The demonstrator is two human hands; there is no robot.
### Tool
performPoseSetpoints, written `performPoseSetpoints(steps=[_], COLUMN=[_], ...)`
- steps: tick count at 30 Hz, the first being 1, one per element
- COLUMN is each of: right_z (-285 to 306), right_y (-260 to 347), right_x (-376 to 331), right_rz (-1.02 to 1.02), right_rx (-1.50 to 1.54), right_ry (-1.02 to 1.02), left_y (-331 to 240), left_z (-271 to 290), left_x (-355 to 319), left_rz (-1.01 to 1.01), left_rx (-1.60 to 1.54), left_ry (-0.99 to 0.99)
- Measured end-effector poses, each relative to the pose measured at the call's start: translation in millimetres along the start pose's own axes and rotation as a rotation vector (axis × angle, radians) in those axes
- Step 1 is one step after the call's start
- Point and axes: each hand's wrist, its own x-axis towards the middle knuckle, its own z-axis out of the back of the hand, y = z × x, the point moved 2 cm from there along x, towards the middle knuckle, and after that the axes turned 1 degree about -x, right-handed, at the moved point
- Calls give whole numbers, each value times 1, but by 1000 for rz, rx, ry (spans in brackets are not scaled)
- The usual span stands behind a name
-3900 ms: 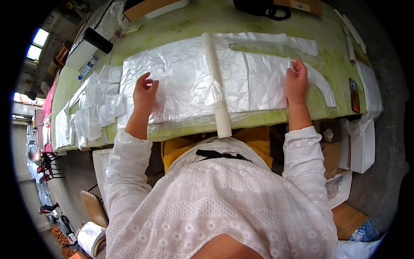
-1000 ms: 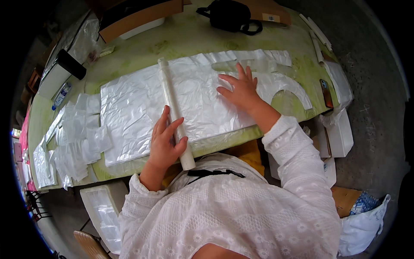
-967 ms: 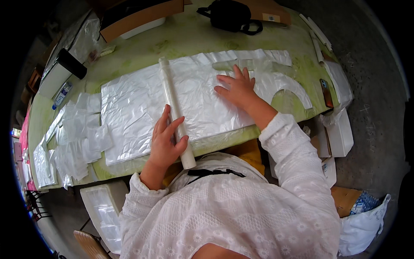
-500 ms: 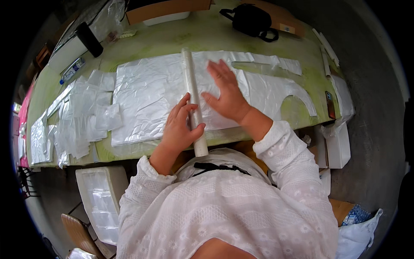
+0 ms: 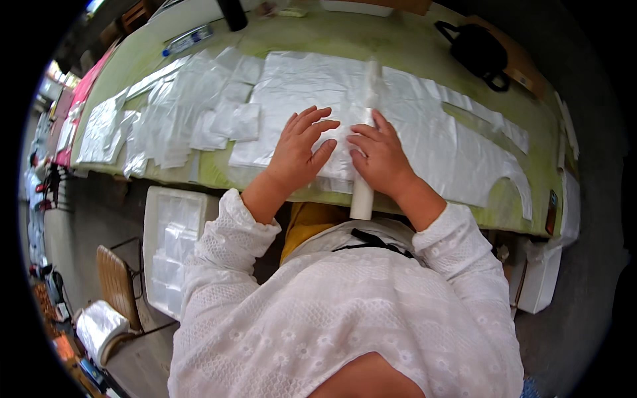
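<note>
A long whitish tube lies across a flat stack of thin, shiny plastic bags, its near end reaching past the table edge towards my waist. My right hand is on the tube's middle, fingers bent over it and thumb on its left side. Left of the tube, my left hand is over the bags with its fingers spread and nothing in them. The tube's far end looks blurred. Handle-like strips and a curved cut-out show at the right end of the bags.
Smaller clear plastic pieces lie in a loose pile at the left of the green table. A bottle, a black cylinder and a black bag stand farther back. Below are a white bin and a chair.
My left hand has come off the tube and opened. My right hand, raised before, is now on the tube. The whole view has shifted, with the table's left side more in sight.
</note>
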Motion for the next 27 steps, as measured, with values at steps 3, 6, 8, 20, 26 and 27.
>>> performPoseSetpoints(steps=[3,6,8,20,26,27], right_z=[-5,-6,-6,-1,-1,1], right_y=[0,3,4,12,8,10], right_x=[-1,1,3,9,5,6], right_rz=[17,-9,-23,-22,-21,-36], right_rx=[52,68,48,64,55,56], right_ry=[-17,27,63,96,93,107], left_y=[41,79,103,144,130,146], left_z=[34,65,80,114,145,153], left_x=[-20,-28,-28,-39,-84,-103], left_rz=[80,139,184,129,66,144], left_rx=[385,633,744,614,469,454], left_ry=[49,51,53,42,-628,-753])
